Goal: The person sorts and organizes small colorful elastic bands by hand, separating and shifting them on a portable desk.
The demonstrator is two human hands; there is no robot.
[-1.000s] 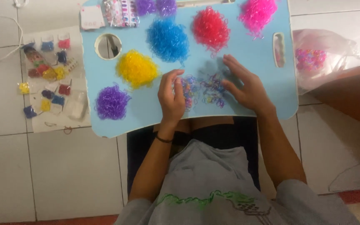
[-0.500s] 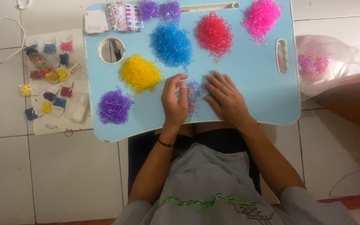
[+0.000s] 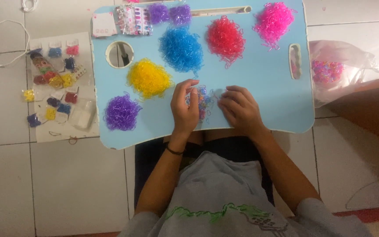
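Note:
A light blue lap table (image 3: 264,79) lies over my knees. On it are separate heaps of small rubber bands: yellow (image 3: 148,78), blue (image 3: 180,48), red (image 3: 225,38), pink (image 3: 273,21) and purple (image 3: 121,112). Between my hands sits a small mixed-colour pile of bands (image 3: 203,103). My left hand (image 3: 184,107) rests at the pile's left edge, fingertips pinching at bands. My right hand (image 3: 240,109) lies palm down at its right edge, fingers curled onto the bands. Whether either hand has lifted a band is too small to tell.
Small bags of bands (image 3: 134,19) and two small purple heaps (image 3: 169,14) lie along the table's far edge. A round hole (image 3: 119,53) is at its left. On the floor are a sheet with little packets (image 3: 53,83) at left and a clear bag (image 3: 334,72) at right.
Both hands have drawn closer together around the mixed pile, the right hand sliding left and nearer to me. The view has shifted slightly.

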